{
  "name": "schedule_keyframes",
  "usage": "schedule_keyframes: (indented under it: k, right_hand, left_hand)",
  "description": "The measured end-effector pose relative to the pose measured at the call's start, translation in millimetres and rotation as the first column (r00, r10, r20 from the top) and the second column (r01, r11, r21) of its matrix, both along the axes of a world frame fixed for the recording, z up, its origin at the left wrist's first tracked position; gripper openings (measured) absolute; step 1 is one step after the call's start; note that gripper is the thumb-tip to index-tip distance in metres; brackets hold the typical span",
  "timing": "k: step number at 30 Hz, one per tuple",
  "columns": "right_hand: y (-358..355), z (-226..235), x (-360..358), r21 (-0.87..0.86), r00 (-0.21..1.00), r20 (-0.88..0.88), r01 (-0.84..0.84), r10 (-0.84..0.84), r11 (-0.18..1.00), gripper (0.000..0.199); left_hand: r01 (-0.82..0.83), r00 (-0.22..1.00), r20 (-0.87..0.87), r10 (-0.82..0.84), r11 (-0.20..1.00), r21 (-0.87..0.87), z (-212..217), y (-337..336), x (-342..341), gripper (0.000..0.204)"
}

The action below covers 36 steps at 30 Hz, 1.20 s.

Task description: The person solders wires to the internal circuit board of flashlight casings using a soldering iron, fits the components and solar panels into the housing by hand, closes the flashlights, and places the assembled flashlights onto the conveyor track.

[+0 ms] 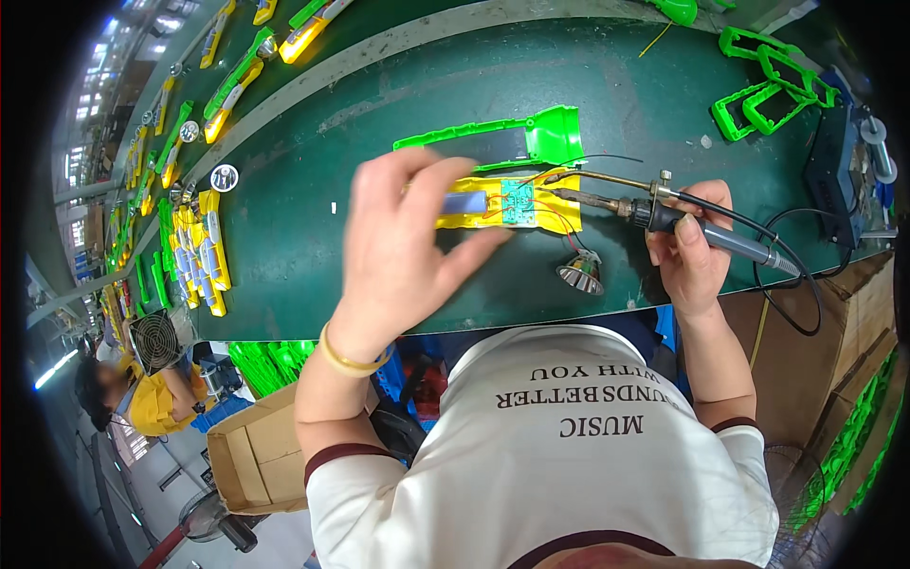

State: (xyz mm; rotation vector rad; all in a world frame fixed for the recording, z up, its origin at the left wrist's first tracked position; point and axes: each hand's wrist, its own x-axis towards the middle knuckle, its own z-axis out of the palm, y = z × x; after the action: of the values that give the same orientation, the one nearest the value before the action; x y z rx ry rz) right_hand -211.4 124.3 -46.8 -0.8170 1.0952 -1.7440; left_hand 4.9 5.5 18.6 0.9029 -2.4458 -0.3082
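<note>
My right hand [695,251] is closed around the grey handle of a soldering iron [730,242], with a thin solder feed tube [616,183] clamped along it. The iron's tip points left at a green circuit board [518,203] in a yellow flashlight housing [557,211]. A blue battery [464,203] lies left of the board. My left hand [398,237], somewhat blurred, is over the housing's left end, thumb and forefinger apart; its other fingers are partly hidden. Thin wires run from the board to a silver reflector lamp [580,273]. Behind sits a bright green housing frame [550,137].
Yellow housings with batteries [201,256] cluster at the left on the green table [322,256]. Green frames [773,81] pile at the back right, near a dark blue soldering station [832,166] with a looping black cable. A cardboard box [261,455] and another person [156,403] are at lower left.
</note>
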Motion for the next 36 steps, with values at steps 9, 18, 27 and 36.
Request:
schedule_keyframes:
  k: [9, 18, 27, 36]
  right_hand:
    - [1, 3, -1, -0.006, 1.000, 0.000, -0.018, 0.018, 1.000, 0.030]
    - [1, 4, 4, 0.018, 1.000, -0.006, -0.024, 0.024, 1.000, 0.025]
    - [0, 5, 5, 0.047, 0.994, -0.079, -0.066, 0.069, 0.997, 0.026]
    - [-1, 1, 8, 0.063, 0.986, -0.117, -0.113, 0.120, 0.992, 0.026]
  left_hand:
    - [0.104, 0.995, -0.051, -0.090, 0.868, 0.486, 8, 12, 16, 0.013]
    - [0.268, 0.962, -0.084, -0.261, 0.959, 0.092, -27, -3, 10, 0.019]
    - [0.289, 0.955, 0.036, -0.295, 0.950, 0.120, -17, -6, 5, 0.020]
    - [0.303, 0.946, 0.080, -0.314, 0.945, 0.126, -14, -5, 4, 0.021]
